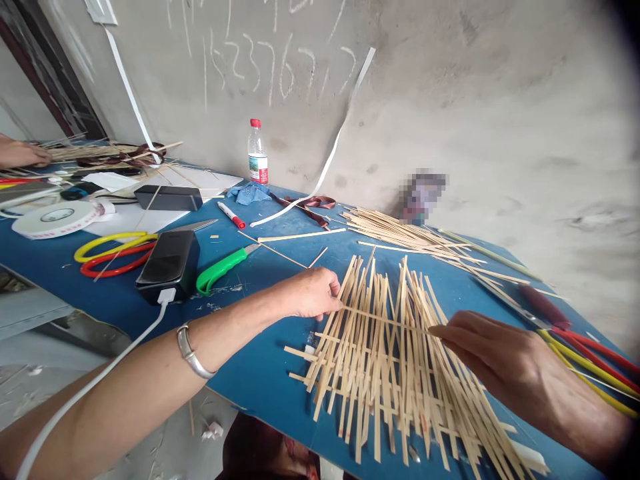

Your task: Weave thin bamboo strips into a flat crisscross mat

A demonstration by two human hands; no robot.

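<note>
Head view: two hands hold a thin strip (385,319) across a lattice of flat strips (373,390)

Clock directions run from the middle of the lattice, which lies on the blue bench (260,367). Between ten and eleven o'clock, the left hand (315,293) has its fingers pinched together on one end of the thin strip. Toward three o'clock, the right hand (505,360) pinches the strip farther along, its fingertips closed with no visible gap. The strip spans the lattice's upper part, crossing the lengthwise pieces.

Loose strips (395,230) lie at twelve o'clock. A green-handled knife (225,268) and a black box (170,260) sit near ten o'clock, a bottle (257,160) stands at eleven, and scissors (560,327) rest at three, beside the right hand.
</note>
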